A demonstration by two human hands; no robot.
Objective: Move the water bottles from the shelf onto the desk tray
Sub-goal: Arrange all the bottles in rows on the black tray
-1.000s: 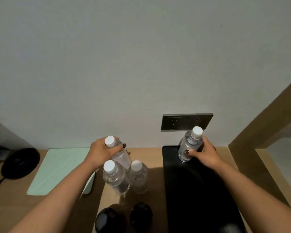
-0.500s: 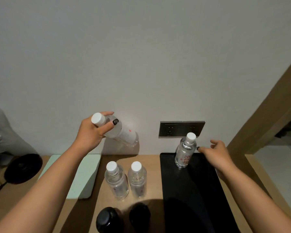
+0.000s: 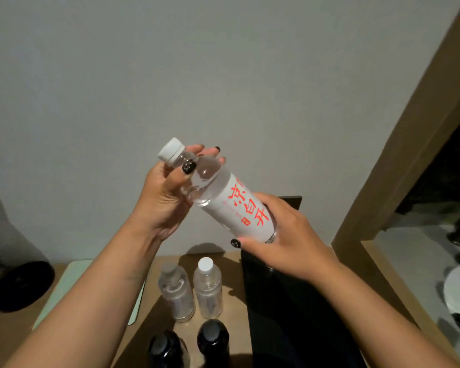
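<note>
A clear water bottle point(image 3: 223, 197) with a white cap and a white label with red characters is held tilted in the air in front of the wall. My left hand point(image 3: 165, 197) grips its neck and shoulder. My right hand point(image 3: 284, 235) grips its lower end. Below stand two more clear water bottles point(image 3: 177, 296) point(image 3: 207, 290) on the wooden surface. To their right lies the black tray point(image 3: 282, 314). The bottle set on the tray is hidden behind my right hand.
Two dark bottles point(image 3: 165, 351) point(image 3: 213, 341) stand at the front edge. A pale green pad point(image 3: 67, 290) lies at the left, beside a black round object point(image 3: 19, 285). A wooden frame point(image 3: 409, 134) rises at the right. A dark wall plate point(image 3: 292, 201) sits behind my right hand.
My left hand has carried the bottle rightward and nearer the camera. My right hand left the bottle on the tray, rose and took hold of the lifted bottle's lower end.
</note>
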